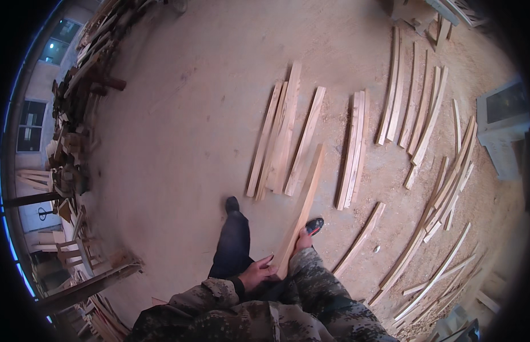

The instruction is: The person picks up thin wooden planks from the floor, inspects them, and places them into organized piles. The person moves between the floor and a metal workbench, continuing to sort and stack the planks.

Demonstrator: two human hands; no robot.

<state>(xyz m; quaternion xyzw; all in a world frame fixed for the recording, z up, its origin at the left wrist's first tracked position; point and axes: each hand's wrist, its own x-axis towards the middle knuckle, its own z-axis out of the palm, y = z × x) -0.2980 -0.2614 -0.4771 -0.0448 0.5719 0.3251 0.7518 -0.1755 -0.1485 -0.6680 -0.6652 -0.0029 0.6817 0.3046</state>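
A long, pale wooden board (304, 211) slants away from my body, its near end by my waist and its far end out over the floor. My right hand (303, 240) grips the board's right edge, with the fingers partly hidden behind it. At the near end, my left hand (256, 274) closes on the board's left side, thumb raised along it. Beyond the held board, a group of similar boards (282, 137) lies on the floor, and a single board (306, 142) lies just right of that group.
More boards (352, 151) lie to the right, with long strips (430, 239) farther right among wood shavings. A grey machine (504, 108) stands at the right edge. Stacked timber (77, 114) lines the left wall. My shoes (232, 204) are on the dusty floor.
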